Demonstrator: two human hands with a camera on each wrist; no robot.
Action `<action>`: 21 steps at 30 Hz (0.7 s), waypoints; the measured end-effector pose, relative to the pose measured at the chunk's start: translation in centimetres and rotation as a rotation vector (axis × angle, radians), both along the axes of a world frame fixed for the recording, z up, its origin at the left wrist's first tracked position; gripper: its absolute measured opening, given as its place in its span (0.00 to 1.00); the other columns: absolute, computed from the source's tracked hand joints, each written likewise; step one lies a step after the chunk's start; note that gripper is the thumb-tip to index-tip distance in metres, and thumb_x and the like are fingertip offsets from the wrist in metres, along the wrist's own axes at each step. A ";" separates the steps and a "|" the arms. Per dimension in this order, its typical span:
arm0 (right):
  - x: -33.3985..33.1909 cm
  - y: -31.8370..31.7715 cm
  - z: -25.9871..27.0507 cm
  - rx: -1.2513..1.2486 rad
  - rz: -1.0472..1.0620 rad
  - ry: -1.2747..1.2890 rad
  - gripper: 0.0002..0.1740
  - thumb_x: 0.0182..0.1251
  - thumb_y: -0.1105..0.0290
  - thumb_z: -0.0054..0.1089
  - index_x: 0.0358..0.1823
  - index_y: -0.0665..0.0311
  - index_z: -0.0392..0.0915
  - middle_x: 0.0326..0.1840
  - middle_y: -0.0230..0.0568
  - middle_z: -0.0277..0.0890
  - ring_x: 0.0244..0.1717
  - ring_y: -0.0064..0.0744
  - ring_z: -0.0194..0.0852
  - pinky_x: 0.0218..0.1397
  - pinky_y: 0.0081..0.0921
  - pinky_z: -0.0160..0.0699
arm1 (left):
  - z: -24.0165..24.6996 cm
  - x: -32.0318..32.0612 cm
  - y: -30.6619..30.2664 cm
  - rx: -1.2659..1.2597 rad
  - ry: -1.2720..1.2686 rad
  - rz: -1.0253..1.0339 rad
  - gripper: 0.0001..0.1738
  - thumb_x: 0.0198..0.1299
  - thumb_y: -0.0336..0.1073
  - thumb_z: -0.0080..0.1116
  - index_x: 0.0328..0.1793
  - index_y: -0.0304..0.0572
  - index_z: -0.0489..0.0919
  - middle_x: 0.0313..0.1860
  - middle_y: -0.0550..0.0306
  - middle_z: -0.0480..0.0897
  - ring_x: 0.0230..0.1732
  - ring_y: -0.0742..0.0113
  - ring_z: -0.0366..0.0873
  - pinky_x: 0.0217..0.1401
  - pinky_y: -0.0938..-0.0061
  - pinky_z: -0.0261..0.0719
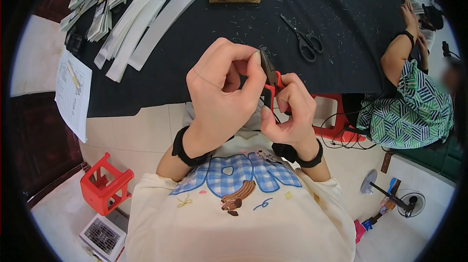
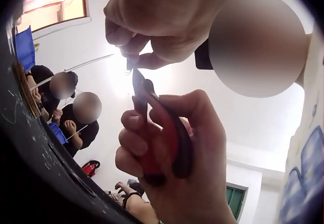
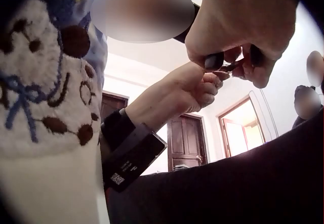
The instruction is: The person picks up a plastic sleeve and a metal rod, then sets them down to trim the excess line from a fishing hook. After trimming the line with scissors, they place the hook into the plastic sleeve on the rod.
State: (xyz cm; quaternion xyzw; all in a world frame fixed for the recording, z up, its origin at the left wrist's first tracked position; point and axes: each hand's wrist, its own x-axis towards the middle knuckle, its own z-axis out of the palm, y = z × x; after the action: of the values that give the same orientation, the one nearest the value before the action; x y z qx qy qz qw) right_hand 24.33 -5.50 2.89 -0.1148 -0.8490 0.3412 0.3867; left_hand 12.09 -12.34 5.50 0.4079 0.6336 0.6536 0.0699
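Left hand (image 1: 222, 86) fingers (image 1: 254, 62): thumb and forefinger pressed together, pinching thin wire (image 1: 204, 79) at tip of pliers (image 1: 269, 77); wire trails across back of hand. Right hand (image 1: 292, 113) fingers: curled tight round red pliers handles. Both hands above near edge of table (image 1: 204, 23). Scissors (image 1: 306, 43) beyond, on table.

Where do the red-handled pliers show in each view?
Head: red-handled pliers at centre, gripped by the right hand.
Left wrist: pliers at centre, upright in the right hand's curled fingers.
Right wrist: pliers upper right, dark handle ends poking from the fist.
Shared landmark: the left hand, pinching a fine strand at the pliers' tip.
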 end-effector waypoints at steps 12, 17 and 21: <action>0.3 -0.3 0.3 -0.059 -0.034 -0.013 0.14 0.33 0.78 0.59 0.18 0.63 0.60 0.19 0.39 0.58 0.24 0.36 0.65 0.20 0.24 0.61 | 0.1 0.3 0.2 -0.001 -0.005 0.000 0.04 0.47 0.20 0.56 0.27 0.35 0.75 0.20 0.63 0.70 0.13 0.84 0.59 0.12 0.86 0.51; 0.4 -0.6 0.5 -0.094 -0.036 -0.039 0.11 0.34 0.77 0.58 0.20 0.66 0.65 0.23 0.44 0.62 0.24 0.37 0.64 0.22 0.23 0.63 | 0.3 0.3 0.3 0.001 -0.011 -0.002 0.03 0.47 0.21 0.56 0.27 0.36 0.75 0.19 0.63 0.70 0.13 0.84 0.59 0.12 0.86 0.50; 0.6 -0.3 0.6 -0.150 0.025 -0.035 0.08 0.36 0.77 0.52 0.23 0.69 0.68 0.27 0.48 0.64 0.24 0.37 0.64 0.24 0.24 0.65 | 0.1 0.0 0.3 -0.004 -0.016 -0.010 0.03 0.47 0.21 0.57 0.27 0.36 0.75 0.19 0.63 0.70 0.13 0.84 0.59 0.12 0.86 0.50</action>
State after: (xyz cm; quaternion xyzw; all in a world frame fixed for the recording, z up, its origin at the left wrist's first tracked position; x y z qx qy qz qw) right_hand 24.95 -5.85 3.44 -0.1385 -0.8291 0.4066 0.3580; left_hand 12.10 -12.00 5.62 0.4057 0.6323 0.6552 0.0793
